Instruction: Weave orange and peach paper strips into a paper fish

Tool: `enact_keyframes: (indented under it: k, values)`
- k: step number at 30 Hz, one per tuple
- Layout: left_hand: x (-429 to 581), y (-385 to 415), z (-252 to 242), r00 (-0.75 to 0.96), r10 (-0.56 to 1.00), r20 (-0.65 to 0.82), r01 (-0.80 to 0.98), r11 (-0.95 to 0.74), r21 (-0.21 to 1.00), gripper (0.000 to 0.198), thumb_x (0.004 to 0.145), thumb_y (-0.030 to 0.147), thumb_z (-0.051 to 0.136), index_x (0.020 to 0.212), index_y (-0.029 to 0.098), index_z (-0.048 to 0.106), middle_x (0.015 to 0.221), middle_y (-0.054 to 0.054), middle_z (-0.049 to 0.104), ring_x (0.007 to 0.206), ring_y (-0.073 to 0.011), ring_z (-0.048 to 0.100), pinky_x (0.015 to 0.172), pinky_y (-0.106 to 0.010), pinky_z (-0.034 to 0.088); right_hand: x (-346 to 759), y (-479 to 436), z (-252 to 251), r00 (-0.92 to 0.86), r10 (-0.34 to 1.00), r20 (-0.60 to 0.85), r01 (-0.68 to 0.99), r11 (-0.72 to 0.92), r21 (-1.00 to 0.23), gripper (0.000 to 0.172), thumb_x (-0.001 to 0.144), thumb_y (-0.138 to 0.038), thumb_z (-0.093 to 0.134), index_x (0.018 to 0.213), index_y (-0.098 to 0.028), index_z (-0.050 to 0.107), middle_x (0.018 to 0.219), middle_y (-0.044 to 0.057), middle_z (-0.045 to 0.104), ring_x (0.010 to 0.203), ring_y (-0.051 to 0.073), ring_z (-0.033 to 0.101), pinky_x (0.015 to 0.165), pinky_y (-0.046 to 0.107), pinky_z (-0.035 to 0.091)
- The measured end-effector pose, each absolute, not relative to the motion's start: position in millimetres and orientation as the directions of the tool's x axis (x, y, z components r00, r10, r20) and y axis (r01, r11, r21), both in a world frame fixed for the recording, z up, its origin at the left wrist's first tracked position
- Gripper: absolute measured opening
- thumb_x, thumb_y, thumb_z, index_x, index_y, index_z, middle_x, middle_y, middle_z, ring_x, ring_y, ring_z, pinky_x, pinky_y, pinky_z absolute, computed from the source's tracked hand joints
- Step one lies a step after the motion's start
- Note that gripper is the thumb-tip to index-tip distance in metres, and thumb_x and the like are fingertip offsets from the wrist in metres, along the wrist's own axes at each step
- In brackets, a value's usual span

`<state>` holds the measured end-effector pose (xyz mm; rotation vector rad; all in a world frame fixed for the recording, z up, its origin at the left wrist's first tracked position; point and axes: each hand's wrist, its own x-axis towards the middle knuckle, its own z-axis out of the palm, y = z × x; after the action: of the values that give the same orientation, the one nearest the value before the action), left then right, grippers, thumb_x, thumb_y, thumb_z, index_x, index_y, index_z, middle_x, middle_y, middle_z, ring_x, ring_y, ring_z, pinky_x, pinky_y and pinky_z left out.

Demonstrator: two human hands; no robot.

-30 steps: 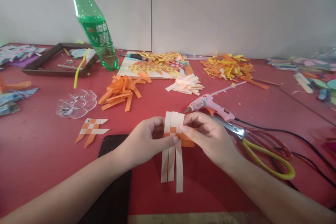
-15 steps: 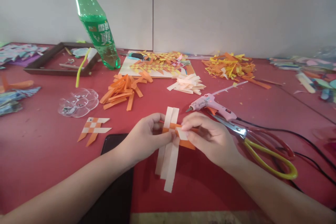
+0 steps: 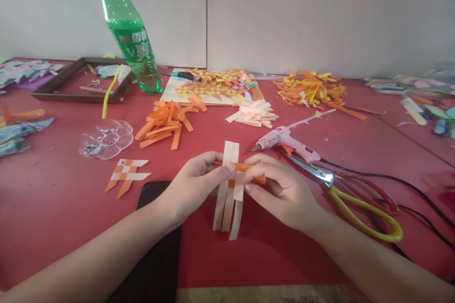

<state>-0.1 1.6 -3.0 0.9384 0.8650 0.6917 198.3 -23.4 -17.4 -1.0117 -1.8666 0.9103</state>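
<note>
Between my hands is a piece of woven paper strips [image 3: 232, 183], cream ones running lengthwise and orange ones crossing them. My left hand [image 3: 202, 177] pinches its left side, thumb pressed on the front near the crossing. On the right, my right hand [image 3: 279, 189] has its fingers closed on the weave's right edge, by the orange strip ends [image 3: 259, 179]. Long cream tails [image 3: 223, 213] hang below the crossing, and two cream ends stick up above it. A finished-looking woven paper fish [image 3: 127, 174] in orange and cream lies to the left on the red table [image 3: 64, 218].
Orange strips [image 3: 165, 124] and cream strips [image 3: 254, 113] lie in piles ahead. A pink glue gun [image 3: 286, 142] and scissors [image 3: 368, 213] rest at right. Beyond stand a green bottle [image 3: 133, 40] and a dark frame [image 3: 76, 98]. A black flat device [image 3: 152, 251] lies under my left forearm.
The woven piece has tilted and shifted slightly upward, its tails now looking shorter. My left thumb has moved up on it, and my right fingers have shifted along the right edge.
</note>
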Motion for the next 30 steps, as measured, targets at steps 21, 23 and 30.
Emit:
enact_keyframes:
  k: [21, 23, 30]
  values:
    - [-3, 3, 0, 0.408, 0.827, -0.387, -0.058, 0.446, 0.893, 0.02, 0.081, 0.032, 0.076, 0.093, 0.018, 0.068, 0.083, 0.0, 0.077, 0.078, -0.0117, 0.072, 0.074, -0.019, 0.054, 291, 18, 8, 0.109, 0.994, -0.015, 0.956, -0.109, -0.273, 0.023, 0.083, -0.032, 0.051, 0.095, -0.019, 0.066, 0.099, 0.012, 0.07, 0.091, 0.029, 0.066, 0.074, 0.036, 0.047]
    - [-4, 2, -1, 0.402, 0.836, -0.375, -0.08, 0.44, 0.895, 0.022, 0.08, 0.033, 0.076, 0.095, 0.018, 0.069, 0.086, -0.001, 0.078, 0.078, -0.0123, 0.072, 0.075, -0.02, 0.055, 287, 18, 10, 0.21, 0.975, 0.066, 0.939, -0.183, -0.29, 0.028, 0.083, -0.033, 0.054, 0.105, -0.018, 0.063, 0.102, 0.015, 0.071, 0.09, 0.03, 0.067, 0.073, 0.038, 0.048]
    - [-5, 2, 0, 0.314, 0.884, -0.346, -0.088, 0.39, 0.916, 0.025, 0.081, 0.035, 0.075, 0.099, 0.017, 0.071, 0.096, -0.005, 0.079, 0.087, -0.0182, 0.074, 0.079, -0.025, 0.057, 270, -4, 13, 0.299, 0.92, 0.253, 0.736, -0.053, -0.675, 0.013, 0.075, -0.026, 0.066, 0.067, -0.022, 0.057, 0.052, -0.003, 0.056, 0.045, 0.014, 0.053, 0.04, 0.023, 0.035]
